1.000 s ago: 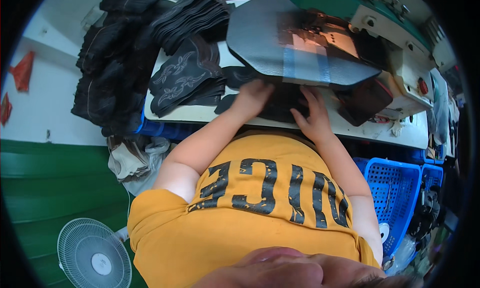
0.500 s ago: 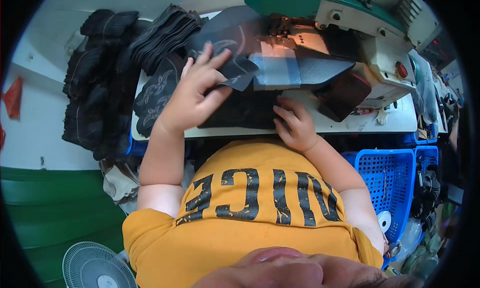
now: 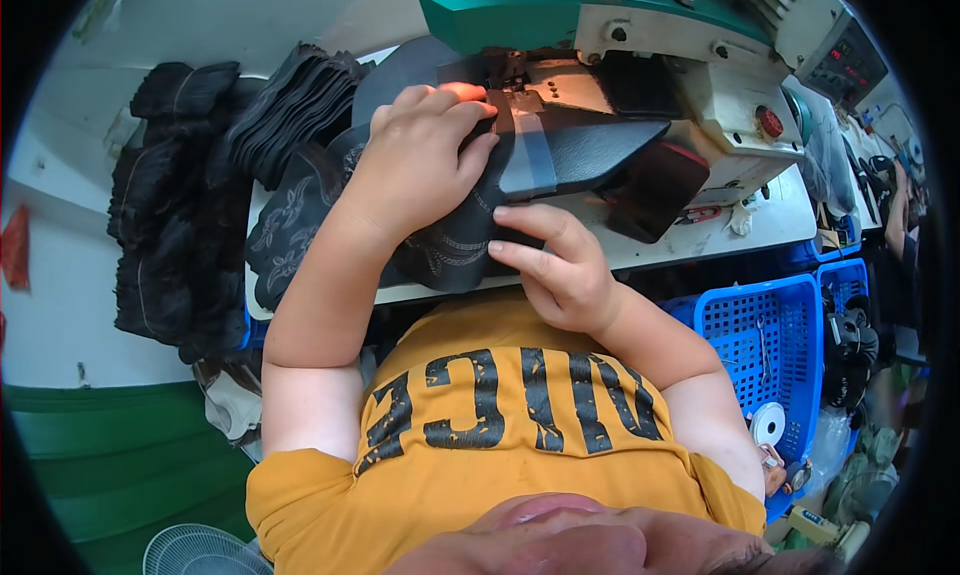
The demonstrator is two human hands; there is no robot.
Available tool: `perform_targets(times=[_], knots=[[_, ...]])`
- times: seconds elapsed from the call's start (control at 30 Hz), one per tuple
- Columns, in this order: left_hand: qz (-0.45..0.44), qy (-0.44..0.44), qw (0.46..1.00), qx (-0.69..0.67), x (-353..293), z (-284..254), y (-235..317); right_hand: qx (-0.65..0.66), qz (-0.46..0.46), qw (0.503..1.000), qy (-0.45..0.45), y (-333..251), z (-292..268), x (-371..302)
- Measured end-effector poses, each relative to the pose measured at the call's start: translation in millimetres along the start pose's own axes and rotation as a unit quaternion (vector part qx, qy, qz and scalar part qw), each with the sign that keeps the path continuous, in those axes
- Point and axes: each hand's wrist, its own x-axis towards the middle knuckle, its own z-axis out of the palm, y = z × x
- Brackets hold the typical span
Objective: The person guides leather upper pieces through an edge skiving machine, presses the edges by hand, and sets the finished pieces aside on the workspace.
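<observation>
My left hand [image 3: 425,155] lies over a black leather-like piece [image 3: 455,245] with pale decorative stitching, fingers bent and pressed down on it beside the lit needle area of a sewing machine [image 3: 515,80]. Its fingertips are close to the metal parts there. The piece's near part hangs over the table's front edge. At its right edge, my right hand [image 3: 570,275] has two fingers stretched out and apart, the tips touching or nearly touching it. A dark flat work surface [image 3: 590,153] with clear tape across it extends right from the needle area.
Stacked black pieces [image 3: 290,110] stand at the back left, beside bundled dark pieces [image 3: 170,215]. More stitched pieces [image 3: 285,230] lie on the white table [image 3: 745,220]. A blue basket [image 3: 808,375] is at my right, a fan [image 3: 200,553] at lower left.
My left hand has come down onto the stitched piece by the needle area. The piece now drapes toward me, and my right hand has moved left to its edge. The view has shifted slightly.
</observation>
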Motion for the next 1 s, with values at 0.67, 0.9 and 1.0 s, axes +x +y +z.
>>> perform_targets(times=[0.67,0.9,1.0], knots=[[0.005,0.011,0.996,0.092,12.5,-2.6,12.0,0.207,0.058,0.976,0.028,3.1,-19.2,-8.9],[0.018,0.022,0.987,0.158,11.0,-6.2,16.6,0.075,-0.01,0.997,0.016,4.9,-22.8,-5.4],[0.027,0.035,0.986,0.158,11.9,-5.1,15.1,0.062,-0.013,0.998,0.01,5.9,-23.5,-5.5]])
